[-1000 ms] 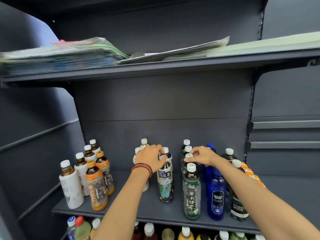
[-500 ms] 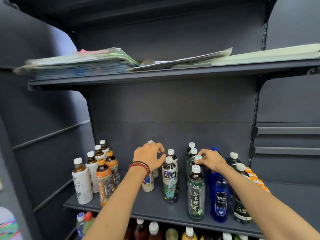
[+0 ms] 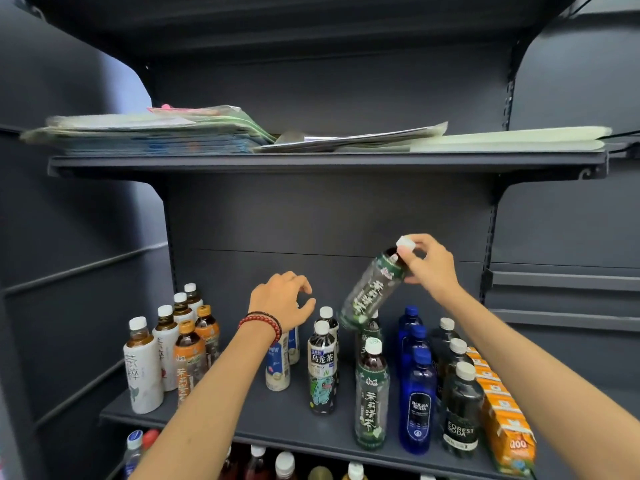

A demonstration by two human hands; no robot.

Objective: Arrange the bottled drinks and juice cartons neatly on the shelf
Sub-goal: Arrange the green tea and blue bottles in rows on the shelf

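My right hand [image 3: 429, 263] pinches the white cap and neck of a green-labelled tea bottle [image 3: 372, 291], which hangs tilted in the air above its row. A matching green tea bottle [image 3: 371, 396] stands at the front of that row on the dark shelf [image 3: 277, 420]. My left hand [image 3: 282, 301], with a red bead bracelet on its wrist, hovers with fingers loosely spread over the cream milk-drink bottles [image 3: 277, 368] and holds nothing. Beside them stands an oolong tea bottle [image 3: 322, 372]. Blue soda bottles [image 3: 417, 393], dark Forest Soda bottles [image 3: 460, 410] and orange juice cartons [image 3: 505, 420] line the right side.
White and orange-labelled tea bottles [image 3: 166, 355] stand at the shelf's left. The upper shelf [image 3: 311, 161] carries stacked papers and flat packets. More bottle tops [image 3: 284, 462] show on the shelf below. Bare shelf floor lies between the left group and the milk drinks.
My right hand has lifted a green tea bottle out of its row, up and tilted. My left hand has opened and risen slightly off the milk-drink bottles. The camera has tipped upward.
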